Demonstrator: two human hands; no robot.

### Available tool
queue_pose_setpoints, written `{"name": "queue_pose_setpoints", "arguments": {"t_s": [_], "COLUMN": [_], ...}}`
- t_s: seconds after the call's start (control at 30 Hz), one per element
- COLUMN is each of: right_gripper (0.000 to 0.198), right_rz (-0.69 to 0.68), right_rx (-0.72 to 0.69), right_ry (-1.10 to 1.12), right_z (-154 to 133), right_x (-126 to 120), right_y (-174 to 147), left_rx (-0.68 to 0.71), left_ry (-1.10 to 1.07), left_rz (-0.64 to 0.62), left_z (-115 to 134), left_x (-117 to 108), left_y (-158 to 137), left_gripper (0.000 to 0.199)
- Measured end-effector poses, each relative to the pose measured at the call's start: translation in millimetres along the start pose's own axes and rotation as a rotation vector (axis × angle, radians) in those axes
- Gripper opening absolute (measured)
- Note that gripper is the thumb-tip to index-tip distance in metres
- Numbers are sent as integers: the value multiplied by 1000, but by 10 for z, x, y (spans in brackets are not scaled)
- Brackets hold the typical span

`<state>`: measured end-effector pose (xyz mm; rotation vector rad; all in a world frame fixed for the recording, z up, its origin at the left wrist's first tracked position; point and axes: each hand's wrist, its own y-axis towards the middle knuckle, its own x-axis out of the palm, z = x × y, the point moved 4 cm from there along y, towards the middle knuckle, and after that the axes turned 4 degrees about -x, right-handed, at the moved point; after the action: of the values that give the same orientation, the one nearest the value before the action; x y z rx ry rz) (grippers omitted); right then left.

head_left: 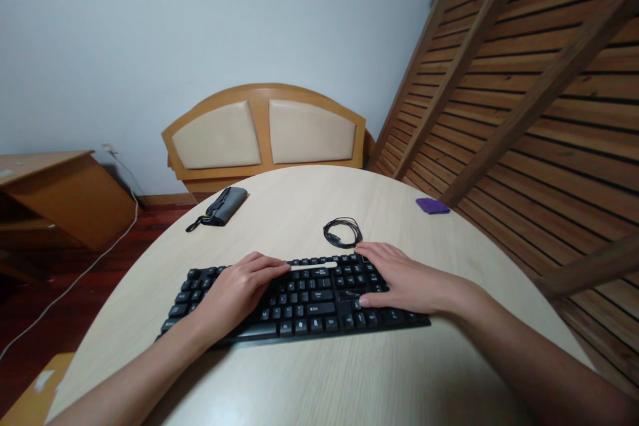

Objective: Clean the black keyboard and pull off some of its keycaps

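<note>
A black keyboard [319,309] lies across the near part of the round table. My left hand [239,286] is over its left-middle keys, fingers closed on the handle of a slim white toothbrush [312,267]. The brush's head points right and lies over the upper rows of keys; its bristles do not show. My right hand [394,276] rests on the keyboard's right end, fingers stretched toward the far edge and thumb apart on the number keys. Just beyond that edge, near my right fingertips, is a coiled black cable [342,233].
On the pale table [284,206], a folded grey pouch [227,205] with a black loop lies at the far left. A purple cloth [432,206] lies near the right edge. Behind stands a padded headboard [264,126]; wooden slats [524,113] lean at the right.
</note>
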<state>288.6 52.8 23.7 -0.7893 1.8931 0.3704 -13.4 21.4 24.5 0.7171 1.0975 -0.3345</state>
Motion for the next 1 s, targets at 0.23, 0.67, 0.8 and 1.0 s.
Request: {"name": "queue_pose_setpoints", "arguments": {"t_s": [0.23, 0.67, 0.8, 1.0], "right_gripper": [98, 98, 99, 98], "right_rz": [26, 61, 55, 43], "right_rx": [-50, -71, -70, -61], "right_ry": [-37, -50, -48, -36], "right_z": [-134, -198, -206, -213], "right_x": [120, 172, 183, 172], "right_y": [70, 90, 100, 106], "left_rx": [24, 56, 79, 89], "left_ry": [6, 37, 29, 10], "left_rz": [13, -55, -84, -68], "left_z": [27, 128, 150, 139], "left_x": [25, 52, 69, 82], "left_y": [10, 23, 24, 21], "left_gripper": [37, 63, 70, 65]}}
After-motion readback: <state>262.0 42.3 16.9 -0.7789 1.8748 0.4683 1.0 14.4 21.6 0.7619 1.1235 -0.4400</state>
